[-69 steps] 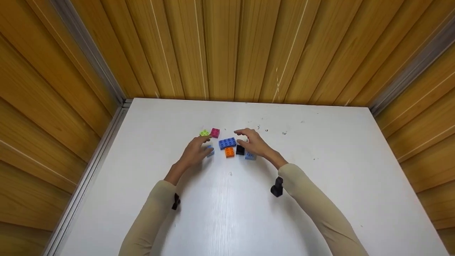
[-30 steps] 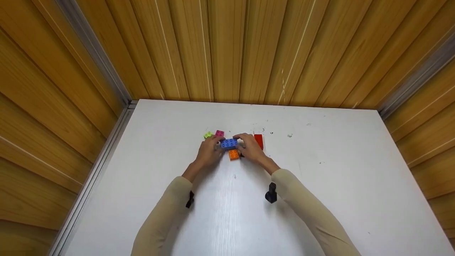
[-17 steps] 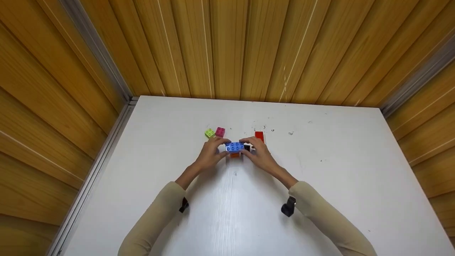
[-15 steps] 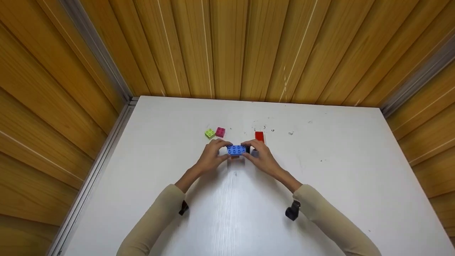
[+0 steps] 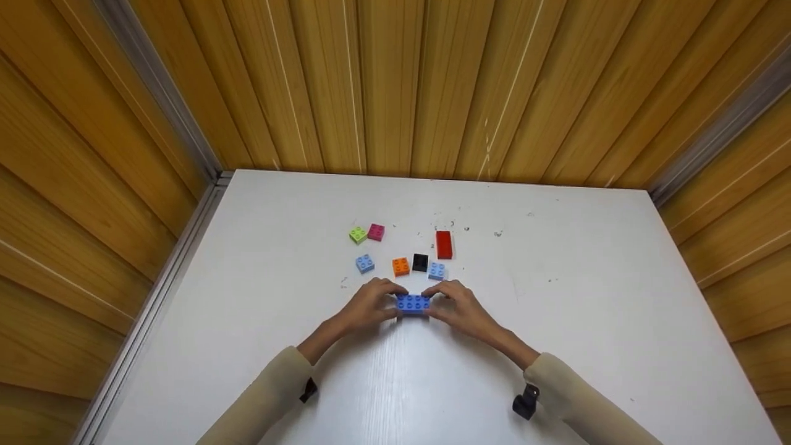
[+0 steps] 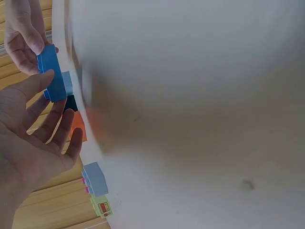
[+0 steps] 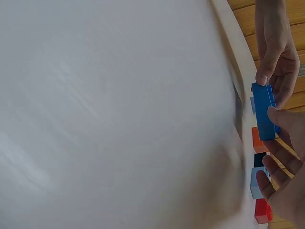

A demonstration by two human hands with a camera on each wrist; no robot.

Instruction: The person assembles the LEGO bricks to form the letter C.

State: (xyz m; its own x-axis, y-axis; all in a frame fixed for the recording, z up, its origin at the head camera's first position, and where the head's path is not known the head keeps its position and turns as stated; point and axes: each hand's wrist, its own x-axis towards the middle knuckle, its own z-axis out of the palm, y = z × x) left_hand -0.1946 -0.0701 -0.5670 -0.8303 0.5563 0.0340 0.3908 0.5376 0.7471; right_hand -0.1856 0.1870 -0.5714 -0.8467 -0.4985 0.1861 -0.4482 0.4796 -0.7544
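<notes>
Between my two hands is a blue toy building brick point(image 5: 413, 303) with two rows of studs on top. My left hand point(image 5: 371, 305) pinches its left end with thumb and fingers. At the opposite end my right hand point(image 5: 462, 311) pinches it the same way. Both wrist views show the smooth long side of the blue brick point(image 6: 53, 74), a thumb pressed on it near each end. Beyond the hands lie an orange brick point(image 5: 400, 266), a black brick point(image 5: 420, 262) and a light blue brick point(image 5: 437, 271). A second light blue brick point(image 5: 365, 263) lies farther left.
Farther back on the white table point(image 5: 587, 309) are a lime green brick point(image 5: 358, 235) and a crimson brick point(image 5: 376, 232), close together. A red brick point(image 5: 444, 245) lies back right. Wood-look panels point(image 5: 383, 86) rise behind the table and at both sides.
Both hands closed on the ends of the blue brick, lifted it from behind the orange brick and brought it toward the person. The small bricks have come out from behind the hands.
</notes>
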